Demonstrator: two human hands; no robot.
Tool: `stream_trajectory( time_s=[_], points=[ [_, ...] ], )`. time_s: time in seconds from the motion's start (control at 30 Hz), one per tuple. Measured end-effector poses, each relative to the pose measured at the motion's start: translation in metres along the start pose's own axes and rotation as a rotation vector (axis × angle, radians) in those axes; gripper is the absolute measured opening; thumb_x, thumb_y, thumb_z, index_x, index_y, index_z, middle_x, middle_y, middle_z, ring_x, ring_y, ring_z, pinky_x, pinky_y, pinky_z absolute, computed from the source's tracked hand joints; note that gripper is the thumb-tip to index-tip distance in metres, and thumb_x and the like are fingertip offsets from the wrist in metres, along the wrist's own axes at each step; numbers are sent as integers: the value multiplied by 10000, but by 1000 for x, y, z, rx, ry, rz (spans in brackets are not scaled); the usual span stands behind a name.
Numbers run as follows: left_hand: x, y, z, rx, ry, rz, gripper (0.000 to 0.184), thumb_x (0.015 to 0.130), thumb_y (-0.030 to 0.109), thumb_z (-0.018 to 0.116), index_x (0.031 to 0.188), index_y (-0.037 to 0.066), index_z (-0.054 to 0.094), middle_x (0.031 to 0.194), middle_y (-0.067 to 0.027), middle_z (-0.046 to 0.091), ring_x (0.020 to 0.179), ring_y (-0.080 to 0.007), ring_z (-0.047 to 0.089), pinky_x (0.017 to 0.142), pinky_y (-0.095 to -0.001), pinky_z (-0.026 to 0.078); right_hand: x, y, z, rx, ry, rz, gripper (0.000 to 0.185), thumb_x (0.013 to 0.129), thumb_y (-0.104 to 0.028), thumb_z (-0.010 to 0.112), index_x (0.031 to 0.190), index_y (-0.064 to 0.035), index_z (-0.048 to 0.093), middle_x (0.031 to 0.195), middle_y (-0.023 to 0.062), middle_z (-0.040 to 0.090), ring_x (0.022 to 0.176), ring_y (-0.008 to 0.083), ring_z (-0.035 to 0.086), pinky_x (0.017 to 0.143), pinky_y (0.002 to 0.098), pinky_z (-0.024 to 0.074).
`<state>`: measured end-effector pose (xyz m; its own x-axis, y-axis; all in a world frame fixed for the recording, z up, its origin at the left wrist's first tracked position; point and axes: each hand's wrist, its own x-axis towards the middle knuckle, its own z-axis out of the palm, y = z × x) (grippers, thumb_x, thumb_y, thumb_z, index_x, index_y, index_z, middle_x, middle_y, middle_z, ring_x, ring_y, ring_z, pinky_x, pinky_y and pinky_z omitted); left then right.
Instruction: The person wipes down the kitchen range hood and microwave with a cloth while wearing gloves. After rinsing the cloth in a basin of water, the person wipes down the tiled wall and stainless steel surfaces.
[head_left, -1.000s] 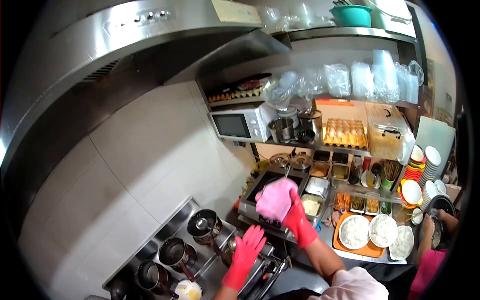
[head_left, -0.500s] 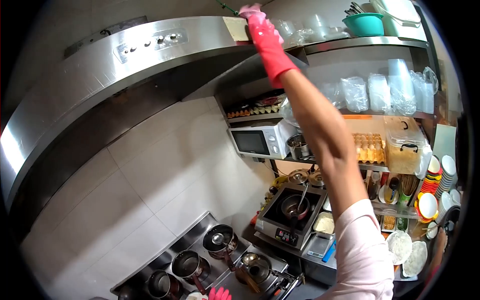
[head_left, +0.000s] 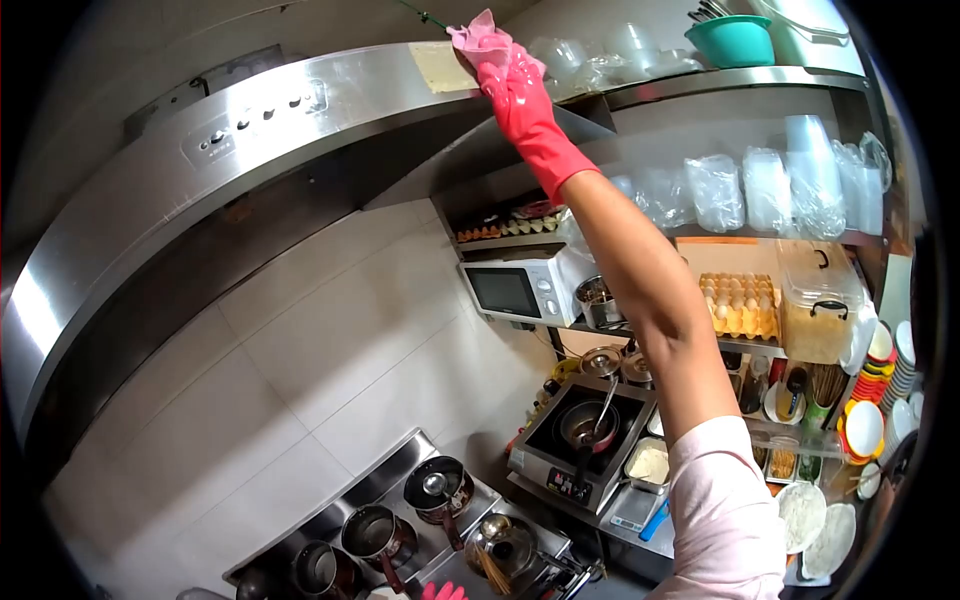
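My right hand (head_left: 517, 90), in a red rubber glove, is raised high and closed on a pink cloth (head_left: 482, 42). The cloth lies against the right end of the steel range hood (head_left: 370, 75), beside a pale yellow label (head_left: 441, 68). Only the gloved fingertips of my left hand (head_left: 443, 592) show, spread apart, at the bottom edge near the stove pots.
Pots (head_left: 379, 533) stand on the stove at the bottom. A small pan (head_left: 588, 424) sits on an induction cooker (head_left: 540, 468). Shelves at the right hold a microwave (head_left: 510, 290), an egg tray (head_left: 738, 303), plastic containers and a teal bowl (head_left: 732, 42).
My right hand has risen from above the induction cooker to the hood's end with the pink cloth. My left hand has dropped almost out of view. The view has tilted up.
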<state>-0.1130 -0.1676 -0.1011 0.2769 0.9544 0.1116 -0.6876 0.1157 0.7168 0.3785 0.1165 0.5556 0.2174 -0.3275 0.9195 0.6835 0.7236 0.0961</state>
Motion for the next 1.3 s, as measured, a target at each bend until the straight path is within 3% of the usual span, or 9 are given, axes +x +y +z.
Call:
stream_trajectory(
  time_s=[0.23,0.43,0.5,0.6,0.67,0.8,0.9,1.07,1.3],
  points=[
    [14,-19,22,11,-13,-36,831,1038,661,328,1655,126,170,1714,-161,164,1550,-385,197,1259,-561,185,-22,-98,18,-143,51,-454,412,1038,-356,534,1356,-103,595,1438,175,576,1329,368,520,1138,497,379],
    [20,-23,27,23,-14,-35,833,1036,667,319,1655,131,168,1713,-159,170,1542,-384,214,1252,-563,200,18,39,-11,-31,37,277,264,1001,-254,554,1203,-105,636,1159,117,635,1122,258,637,1000,406,510],
    [21,-25,28,24,-14,-39,834,1035,669,316,1655,132,167,1713,-158,171,1539,-383,219,1250,-563,205,16,43,15,-629,79,-133,283,993,-228,560,1230,-81,609,1168,121,627,1116,261,632,1024,406,494],
    [25,-28,31,30,-16,-51,834,1034,672,311,1656,134,165,1712,-158,174,1535,-383,228,1247,-564,213,-6,-60,39,71,56,-113,463,1000,-358,569,1359,-65,554,1397,190,530,1336,345,491,1141,492,367],
    [27,-30,33,35,-16,-54,835,1034,674,308,1656,136,165,1712,-157,176,1533,-382,233,1245,-565,218,-8,-58,25,-156,70,-373,471,1016,-387,553,1406,-121,549,1375,211,559,1333,362,503,1155,468,364],
    [29,-33,31,32,-14,-51,836,1032,678,302,1656,139,163,1711,-156,180,1527,-381,245,1240,-566,228,21,-18,-25,164,-86,-32,414,1024,-399,522,1364,-175,597,1236,159,626,1216,321,578,1071,458,433],
    [29,-31,29,35,-9,-41,837,1031,681,298,1657,141,161,1710,-155,182,1523,-381,253,1237,-567,235,38,20,-9,-266,-10,-55,367,1015,-396,507,1279,-198,668,954,113,727,954,342,687,930,439,501],
    [25,-33,26,39,-4,-42,839,1029,685,290,1657,145,159,1709,-153,187,1517,-379,267,1232,-568,248,66,-165,48,238,-437,317,595,1025,-504,365,851,-99,765,926,200,749,977,435,686,984,487,496],
    [16,-34,22,50,18,-31,841,1027,692,280,1658,150,156,1708,-151,193,1508,-378,287,1224,-570,266,78,-191,33,381,-745,239,669,991,-617,424,892,-35,739,829,190,721,855,363,682,943,452,500]
  ],
)
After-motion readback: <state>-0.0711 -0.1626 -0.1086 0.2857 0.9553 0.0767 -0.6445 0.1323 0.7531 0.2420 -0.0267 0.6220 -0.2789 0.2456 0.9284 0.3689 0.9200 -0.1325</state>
